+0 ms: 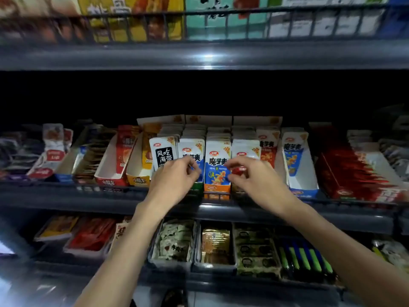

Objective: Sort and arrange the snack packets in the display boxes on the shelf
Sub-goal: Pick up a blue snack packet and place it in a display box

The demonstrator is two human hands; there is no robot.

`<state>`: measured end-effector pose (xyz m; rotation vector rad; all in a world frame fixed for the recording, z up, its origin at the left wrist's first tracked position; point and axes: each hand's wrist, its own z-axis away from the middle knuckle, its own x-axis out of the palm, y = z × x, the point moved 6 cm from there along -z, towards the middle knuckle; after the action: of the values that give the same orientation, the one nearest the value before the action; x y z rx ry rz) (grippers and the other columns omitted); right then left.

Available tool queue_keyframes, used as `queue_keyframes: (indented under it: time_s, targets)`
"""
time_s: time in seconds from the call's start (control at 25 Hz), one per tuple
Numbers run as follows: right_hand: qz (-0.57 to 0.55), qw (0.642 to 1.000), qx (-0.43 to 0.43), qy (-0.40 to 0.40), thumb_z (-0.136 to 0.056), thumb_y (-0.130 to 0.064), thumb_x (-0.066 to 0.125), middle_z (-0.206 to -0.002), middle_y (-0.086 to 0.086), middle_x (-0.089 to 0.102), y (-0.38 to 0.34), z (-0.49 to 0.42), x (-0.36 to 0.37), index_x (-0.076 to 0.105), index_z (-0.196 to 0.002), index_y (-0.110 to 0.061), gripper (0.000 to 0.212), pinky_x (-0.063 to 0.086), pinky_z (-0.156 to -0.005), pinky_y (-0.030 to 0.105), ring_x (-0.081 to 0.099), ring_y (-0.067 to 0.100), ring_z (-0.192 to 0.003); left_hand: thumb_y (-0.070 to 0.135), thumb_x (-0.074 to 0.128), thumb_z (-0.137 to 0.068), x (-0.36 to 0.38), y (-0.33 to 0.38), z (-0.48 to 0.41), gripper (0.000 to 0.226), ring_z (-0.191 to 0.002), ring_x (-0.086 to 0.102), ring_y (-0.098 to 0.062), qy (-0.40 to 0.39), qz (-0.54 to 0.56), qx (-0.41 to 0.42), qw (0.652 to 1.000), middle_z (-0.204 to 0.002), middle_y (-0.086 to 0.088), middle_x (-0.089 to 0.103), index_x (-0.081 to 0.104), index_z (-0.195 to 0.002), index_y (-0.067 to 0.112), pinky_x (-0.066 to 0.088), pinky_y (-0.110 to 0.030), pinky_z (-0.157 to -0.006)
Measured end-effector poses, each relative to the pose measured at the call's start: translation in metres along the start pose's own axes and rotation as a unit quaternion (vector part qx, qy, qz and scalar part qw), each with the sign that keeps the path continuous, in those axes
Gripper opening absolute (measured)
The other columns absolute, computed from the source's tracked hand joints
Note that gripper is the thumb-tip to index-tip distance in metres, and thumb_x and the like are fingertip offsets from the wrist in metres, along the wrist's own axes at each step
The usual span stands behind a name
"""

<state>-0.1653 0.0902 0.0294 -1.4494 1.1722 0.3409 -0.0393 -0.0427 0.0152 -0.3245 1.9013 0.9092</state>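
Hands (177, 177) on 魔芋爽 packets (218, 165) (风吃海带 (164, 155) leftward)

Pkts (218, 160) in boxes (217, 188) — mid shelf (66, 196)

**Retail shop, snack section.** Tiered dark metal shelves (66, 196) carry open cardboard display boxes (303, 185), each filled with upright rows of identical printed snack packets (218, 165) facing outward. A wire rail (221, 11) fronts the boxed stock on the upper shelf (132, 56). The lowest tier holds trays (170, 265) of further wrapped goods, grouped by kind.
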Motion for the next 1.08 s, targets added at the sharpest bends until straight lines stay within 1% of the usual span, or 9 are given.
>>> queue_keyframes:
  time_s: [0.12, 0.24, 0.4, 0.48, 0.6, 0.76, 0.88, 0.96, 1.08]
  targets:
    - [0.010, 1.000, -0.008, 0.010, -0.095, -0.019, 0.063, -0.117, -0.009, 0.062, -0.012, -0.036, 0.021, 0.056, -0.135, -0.022, 0.041, 0.038, -0.066, 0.002, 0.049, -0.011, -0.070, 0.036, 0.057, -0.094, 0.000, -0.022, -0.012, 0.006, -0.073, 0.049, -0.009, 0.078, -0.012, -0.024, 0.997, -0.086, 0.013, 0.061, 0.060, -0.096, 0.031, 0.034, -0.027, -0.062]
    - [0.020, 0.999, -0.014, 0.032, -0.095, -0.019, 0.061, -0.136, -0.004, 0.057, -0.014, -0.070, 0.040, 0.050, -0.141, -0.025, 0.047, 0.041, -0.095, 0.017, 0.055, 0.004, -0.108, 0.033, 0.059, -0.093, 0.014, -0.042, -0.019, 0.008, -0.075, 0.045, -0.008, 0.117, -0.024, -0.041, 0.992, -0.095, 0.009, 0.069, 0.064, -0.099, 0.029, 0.035, -0.025, -0.065]
    - [0.067, 0.997, -0.007, 0.048, -0.097, -0.024, 0.057, -0.140, -0.008, 0.052, -0.016, -0.094, 0.056, 0.046, -0.142, -0.031, 0.047, 0.039, -0.099, 0.029, 0.051, 0.014, -0.121, 0.034, 0.062, -0.091, 0.017, -0.054, -0.023, 0.010, -0.080, 0.059, -0.013, 0.129, -0.030, -0.038, 0.990, -0.092, 0.010, 0.070, 0.065, -0.099, 0.030, 0.035, -0.025, -0.063]
    - [0.089, 0.995, -0.008, 0.054, -0.097, -0.024, 0.057, -0.139, -0.011, 0.051, -0.016, -0.097, 0.062, 0.048, -0.140, -0.031, 0.045, 0.037, -0.098, 0.028, 0.047, 0.014, -0.126, 0.034, 0.065, -0.088, 0.018, -0.056, -0.022, 0.007, -0.074, 0.053, -0.009, 0.114, -0.022, -0.039, 0.992, -0.085, 0.014, 0.067, 0.064, -0.094, 0.032, 0.035, -0.024, -0.062]
    - [0.105, 0.992, -0.019, 0.068, -0.095, -0.026, 0.061, -0.129, -0.009, 0.055, -0.018, -0.100, 0.065, 0.052, -0.134, -0.030, 0.040, 0.041, -0.094, 0.031, 0.053, 0.015, -0.118, 0.031, 0.073, -0.082, 0.020, -0.061, -0.024, 0.015, -0.070, 0.050, -0.006, 0.110, 0.013, -0.049, 0.993, -0.076, 0.015, 0.060, 0.059, -0.087, 0.033, 0.035, -0.024, -0.059]
    - [0.079, 0.996, 0.031, 0.038, -0.095, -0.031, 0.063, -0.110, 0.003, 0.069, -0.007, -0.102, 0.072, 0.060, -0.128, -0.023, 0.034, 0.050, -0.085, 0.034, 0.063, 0.019, -0.103, 0.031, 0.078, -0.078, 0.018, -0.069, -0.025, 0.032, -0.072, 0.053, -0.008, 0.141, 0.070, -0.075, 0.985, -0.078, 0.014, 0.053, 0.050, -0.093, 0.030, 0.033, -0.025, -0.054]
    - [-0.036, 0.998, 0.030, 0.038, -0.098, -0.030, 0.059, -0.066, 0.003, 0.068, -0.006, -0.098, 0.071, 0.067, -0.104, -0.020, 0.014, 0.057, -0.063, 0.038, 0.067, 0.018, -0.061, 0.039, 0.075, -0.081, 0.019, -0.073, -0.028, 0.036, -0.088, 0.058, -0.010, 0.150, 0.088, -0.078, 0.982, -0.096, 0.015, 0.062, 0.054, -0.108, 0.027, 0.040, -0.026, -0.064]
    - [-0.106, 0.990, -0.001, 0.094, -0.098, -0.028, 0.057, -0.061, 0.005, 0.065, -0.013, -0.093, 0.051, 0.065, -0.095, -0.023, 0.010, 0.056, -0.056, 0.036, 0.065, 0.019, -0.055, 0.041, 0.071, -0.084, 0.019, -0.074, -0.030, 0.035, -0.094, 0.061, -0.009, 0.152, 0.142, -0.074, 0.975, -0.104, 0.014, 0.067, 0.060, -0.114, 0.027, 0.050, -0.031, -0.072]
    - [-0.260, 0.949, -0.047, 0.174, -0.099, -0.023, 0.056, -0.064, 0.007, 0.065, -0.020, -0.077, 0.013, 0.061, -0.088, -0.022, 0.012, 0.051, -0.049, 0.032, 0.065, 0.024, -0.055, 0.033, 0.070, -0.086, 0.020, -0.063, -0.032, 0.016, -0.079, 0.066, -0.006, 0.118, 0.319, -0.033, 0.940, -0.087, 0.010, 0.072, 0.070, -0.098, 0.022, 0.055, -0.036, -0.067]
